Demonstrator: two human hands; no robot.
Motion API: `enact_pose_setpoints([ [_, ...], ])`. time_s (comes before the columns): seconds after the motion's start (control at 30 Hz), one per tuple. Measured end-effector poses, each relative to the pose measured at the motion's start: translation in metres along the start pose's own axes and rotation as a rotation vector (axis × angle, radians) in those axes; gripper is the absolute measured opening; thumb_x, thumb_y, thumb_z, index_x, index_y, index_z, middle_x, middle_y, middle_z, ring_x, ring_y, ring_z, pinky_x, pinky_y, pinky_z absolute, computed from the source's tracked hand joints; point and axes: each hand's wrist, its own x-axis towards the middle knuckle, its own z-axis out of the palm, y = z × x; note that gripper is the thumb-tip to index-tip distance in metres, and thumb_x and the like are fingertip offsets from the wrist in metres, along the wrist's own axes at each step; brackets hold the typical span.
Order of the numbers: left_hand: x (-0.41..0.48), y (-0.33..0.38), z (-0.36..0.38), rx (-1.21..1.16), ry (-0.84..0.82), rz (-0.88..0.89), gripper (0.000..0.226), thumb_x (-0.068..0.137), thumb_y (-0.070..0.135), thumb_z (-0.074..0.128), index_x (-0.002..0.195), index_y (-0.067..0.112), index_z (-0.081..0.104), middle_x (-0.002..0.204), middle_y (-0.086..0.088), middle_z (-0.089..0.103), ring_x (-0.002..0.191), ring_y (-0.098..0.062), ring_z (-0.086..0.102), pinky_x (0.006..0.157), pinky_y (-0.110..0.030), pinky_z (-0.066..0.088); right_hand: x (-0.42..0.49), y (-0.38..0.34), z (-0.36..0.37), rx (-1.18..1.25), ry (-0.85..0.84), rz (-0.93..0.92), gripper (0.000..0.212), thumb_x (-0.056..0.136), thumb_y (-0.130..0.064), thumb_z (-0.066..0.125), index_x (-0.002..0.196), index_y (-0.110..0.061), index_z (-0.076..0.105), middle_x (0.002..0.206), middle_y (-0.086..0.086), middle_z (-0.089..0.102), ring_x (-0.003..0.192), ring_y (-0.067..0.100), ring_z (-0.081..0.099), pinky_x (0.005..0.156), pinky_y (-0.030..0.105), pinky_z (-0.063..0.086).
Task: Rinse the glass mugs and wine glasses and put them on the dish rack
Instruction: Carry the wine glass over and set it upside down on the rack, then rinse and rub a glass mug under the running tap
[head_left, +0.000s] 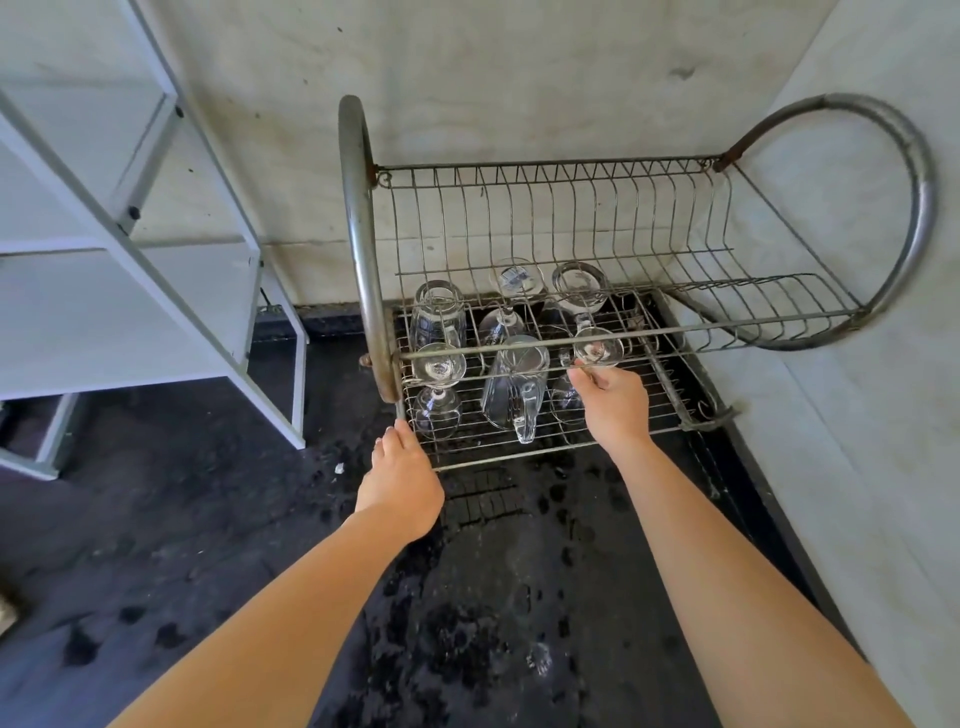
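Note:
A two-tier metal dish rack (519, 452) stands on a wet black counter. Upside down on its lower shelf are a glass mug (511, 395) with its handle toward me, another mug (438, 317) at the back left, and wine glasses at the front left (439, 387), back middle (511, 296) and back right (579, 291). My right hand (613, 405) pinches the foot of an inverted wine glass (597, 351) at the front right of the shelf. My left hand (400, 473) rests on the rack's front left corner, fingers touching the wire.
The rack's upper plate tier (571, 218) holds nothing. A white shelf unit (156, 291) stands to the left. A pale wall (857, 364) runs close along the rack's right side. Water drops cover the black counter (467, 597) in front.

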Motion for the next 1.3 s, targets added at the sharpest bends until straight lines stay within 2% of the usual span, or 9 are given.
enact_pose_setpoints([
  [0.07, 0.001, -0.001, 0.000, 0.035, -0.007, 0.008, 0.070, 0.101, 0.020, 0.033, 0.148, -0.008, -0.011, 0.158, -0.021, 0.001, 0.148, -0.033, 0.006, 0.118, -0.038, 0.022, -0.002, -0.001, -0.002, -0.015, -0.020, 0.020, 0.033, 0.094, -0.031, 0.057, 0.087, 0.000, 0.067, 0.071, 0.009, 0.060, 0.074, 0.028, 0.057, 0.063, 0.035, 0.042],
  [0.13, 0.004, -0.003, 0.001, 0.057, -0.014, 0.010, 0.070, 0.101, 0.020, 0.032, 0.147, -0.010, -0.012, 0.158, -0.023, 0.000, 0.147, -0.035, 0.004, 0.119, -0.039, 0.021, -0.005, -0.001, -0.002, 0.002, 0.002, 0.020, 0.035, 0.092, -0.030, 0.061, 0.105, 0.002, 0.066, 0.103, 0.017, 0.068, 0.100, 0.034, 0.061, 0.082, 0.039, 0.047],
  [0.27, 0.007, -0.005, 0.000, 0.038, -0.037, 0.014, 0.070, 0.101, 0.022, 0.030, 0.147, -0.012, -0.011, 0.158, -0.025, -0.001, 0.146, -0.039, 0.004, 0.119, -0.043, 0.019, -0.015, 0.002, -0.008, 0.056, 0.058, 0.042, 0.045, 0.090, -0.032, 0.064, 0.128, -0.009, 0.058, 0.128, 0.006, 0.060, 0.119, 0.021, 0.054, 0.091, 0.026, 0.038],
  [0.4, -0.003, -0.004, -0.011, -0.108, -0.052, 0.040, 0.071, 0.102, 0.027, 0.033, 0.149, -0.007, -0.007, 0.156, -0.023, 0.012, 0.145, -0.038, 0.014, 0.118, -0.042, 0.020, -0.042, 0.004, -0.011, 0.092, 0.121, 0.074, 0.038, 0.089, -0.028, 0.065, 0.122, -0.010, 0.060, 0.122, 0.004, 0.062, 0.112, 0.018, 0.058, 0.088, 0.023, 0.039],
  [0.57, -0.031, -0.028, -0.016, -0.250, 0.081, 0.120, 0.060, 0.100, 0.026, 0.037, 0.152, 0.009, 0.013, 0.151, -0.014, 0.030, 0.138, -0.032, 0.030, 0.112, -0.043, 0.031, -0.099, 0.007, 0.013, 0.152, 0.090, 0.037, 0.021, 0.089, -0.021, 0.064, 0.107, -0.010, 0.064, 0.102, 0.002, 0.066, 0.098, 0.018, 0.062, 0.080, 0.021, 0.042],
  [0.7, -0.073, -0.069, -0.014, -0.261, 0.133, 0.097, 0.057, 0.101, 0.027, 0.038, 0.153, 0.013, 0.017, 0.156, -0.009, 0.025, 0.141, -0.028, 0.028, 0.113, -0.040, 0.032, -0.147, 0.000, 0.060, 0.034, -0.095, -0.026, 0.019, 0.090, -0.022, 0.064, 0.104, -0.009, 0.064, 0.098, 0.001, 0.065, 0.095, 0.017, 0.062, 0.080, 0.023, 0.044],
  [0.9, -0.154, -0.181, 0.000, -0.265, 0.208, -0.089, 0.047, 0.102, 0.026, 0.034, 0.148, 0.014, 0.030, 0.152, -0.005, 0.031, 0.138, -0.025, 0.030, 0.110, -0.039, 0.036, -0.239, -0.042, 0.147, -0.125, -0.415, -0.256, 0.020, 0.091, -0.024, 0.062, 0.105, -0.010, 0.064, 0.102, 0.001, 0.064, 0.085, 0.013, 0.057, 0.075, 0.021, 0.040],
  [1.1, -0.259, -0.310, 0.023, -0.285, 0.252, -0.299, 0.043, 0.102, 0.024, 0.032, 0.144, 0.014, 0.034, 0.147, -0.007, 0.034, 0.135, -0.027, 0.031, 0.103, -0.040, 0.040, -0.361, -0.084, 0.223, -0.337, -0.659, -0.554, 0.025, 0.095, -0.029, 0.055, 0.113, -0.013, 0.060, 0.113, -0.001, 0.059, 0.103, 0.018, 0.058, 0.085, 0.029, 0.047],
  [1.3, -0.386, -0.434, 0.042, -0.359, 0.345, -0.463, 0.041, 0.097, 0.017, 0.036, 0.137, 0.013, 0.043, 0.138, -0.010, 0.043, 0.128, -0.030, 0.039, 0.100, -0.040, 0.041, -0.499, -0.132, 0.300, -0.459, -0.798, -0.796, 0.021, 0.096, -0.029, 0.051, 0.108, -0.013, 0.059, 0.110, 0.001, 0.056, 0.100, 0.018, 0.055, 0.081, 0.033, 0.049],
])
